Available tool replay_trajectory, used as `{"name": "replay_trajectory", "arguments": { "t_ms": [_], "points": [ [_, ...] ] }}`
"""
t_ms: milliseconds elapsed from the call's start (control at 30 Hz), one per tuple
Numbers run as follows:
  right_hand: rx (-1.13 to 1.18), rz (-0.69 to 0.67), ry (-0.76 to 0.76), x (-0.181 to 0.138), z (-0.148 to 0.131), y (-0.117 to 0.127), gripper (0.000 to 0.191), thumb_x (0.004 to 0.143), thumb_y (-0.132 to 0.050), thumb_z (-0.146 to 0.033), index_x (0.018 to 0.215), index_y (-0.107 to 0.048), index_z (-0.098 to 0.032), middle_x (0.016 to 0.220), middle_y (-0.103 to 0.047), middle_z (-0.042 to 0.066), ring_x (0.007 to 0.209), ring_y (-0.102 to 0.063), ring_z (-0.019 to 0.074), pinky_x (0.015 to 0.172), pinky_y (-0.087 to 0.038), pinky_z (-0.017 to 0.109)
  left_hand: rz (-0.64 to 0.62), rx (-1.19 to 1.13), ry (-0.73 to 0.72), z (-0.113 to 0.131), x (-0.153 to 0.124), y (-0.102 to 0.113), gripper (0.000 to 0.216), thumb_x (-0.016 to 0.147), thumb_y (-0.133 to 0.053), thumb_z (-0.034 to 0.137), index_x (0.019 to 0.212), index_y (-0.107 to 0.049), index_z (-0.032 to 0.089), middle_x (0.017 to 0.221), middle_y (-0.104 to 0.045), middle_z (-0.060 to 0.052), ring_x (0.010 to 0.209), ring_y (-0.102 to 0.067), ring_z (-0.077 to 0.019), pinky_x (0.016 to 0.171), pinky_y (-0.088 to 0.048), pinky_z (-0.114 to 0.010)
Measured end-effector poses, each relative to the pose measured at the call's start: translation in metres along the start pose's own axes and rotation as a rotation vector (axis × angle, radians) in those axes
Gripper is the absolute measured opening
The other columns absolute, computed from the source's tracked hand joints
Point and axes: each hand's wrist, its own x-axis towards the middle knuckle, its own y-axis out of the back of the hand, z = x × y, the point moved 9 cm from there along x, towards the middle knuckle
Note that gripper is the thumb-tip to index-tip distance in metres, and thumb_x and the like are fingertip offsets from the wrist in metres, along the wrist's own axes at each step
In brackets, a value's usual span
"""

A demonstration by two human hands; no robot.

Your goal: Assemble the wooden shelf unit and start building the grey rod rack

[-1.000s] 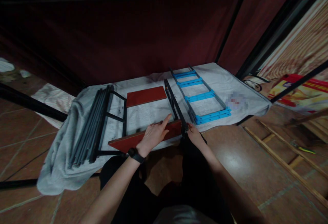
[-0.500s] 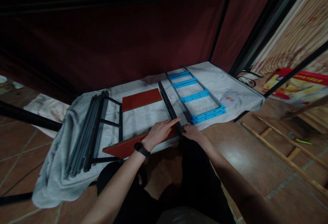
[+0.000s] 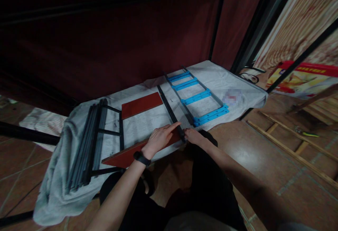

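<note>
White cloth (image 3: pixel 250 93), red board (image 3: pixel 118 157) beneath the left hand (image 3: pixel 160 137)

No text is coming through legibly. Red-and-yellow box (image 3: pixel 298 82) at right is showing yellow lettering (image 3: pixel 314 68) on its red band, too blurred to read; small dark-blue mark (image 3: pixel 283 72) is sitting left of it. Pixelated patch (image 3: pixel 232 97) over pale cloth (image 3: pixel 248 89) is showing red, unreadable.

Boards (image 3: pixel 142 105), plain red-brown; frame (image 3: pixel 169 107), black; rods (image 3: pixel 80 153), grey; crosspieces (image 3: pixel 195 97), bright blue; cloth (image 3: pixel 232 77), pale grey; panel (image 3: pixel 132 51), dark maroon; curtain (image 3: pixel 303 23), striped reddish on cream; box (image 3: pixel 308 69), red and yellow.
</note>
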Motion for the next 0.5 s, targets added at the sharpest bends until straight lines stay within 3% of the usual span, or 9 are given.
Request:
{"name": "replay_trajectory", "arguments": {
  "t_ms": [133, 267, 500],
  "points": [
    [0.289, 0.103, -0.107, -0.006, 0.012, -0.007, 0.013, 0.089, -0.065, -0.007, 0.091, -0.075, -0.015, 0.093, -0.08, 0.012, 0.094, -0.076, 0.0224, 0.087, -0.053, 0.027, 0.011, 0.008, -0.006, -0.002, 0.001, -0.001, 0.072, 0.098, -0.05, 0.01, 0.164, -0.041, 0.039, 0.15, -0.066, 0.0, 0.129, -0.068, -0.0213, 0.111, -0.053, -0.036],
    [0.622, 0.239, -0.297, -0.017, 0.028, -0.029, 0.02, 0.094, -0.061, -0.017, 0.076, -0.07, -0.019, 0.06, -0.066, 0.001, 0.062, -0.069, 0.018, 0.064, -0.052, 0.025, 0.018, 0.009, -0.015, -0.001, 0.001, -0.001, 0.072, 0.098, -0.05, 0.011, 0.164, -0.041, 0.039, 0.151, -0.066, 0.0, 0.129, -0.068, -0.0212, 0.112, -0.053, -0.036],
    [0.874, 0.389, -0.444, -0.03, 0.038, -0.057, 0.034, 0.096, -0.063, -0.041, 0.066, -0.062, -0.023, 0.054, -0.061, 0.001, 0.053, -0.062, 0.0169, 0.057, -0.048, 0.025, 0.02, 0.024, -0.007, 0.0, 0.0, -0.001, 0.07, 0.099, -0.051, 0.012, 0.163, -0.043, 0.04, 0.147, -0.068, 0.0, 0.126, -0.07, -0.0212, 0.11, -0.054, -0.035]
  ]
}}
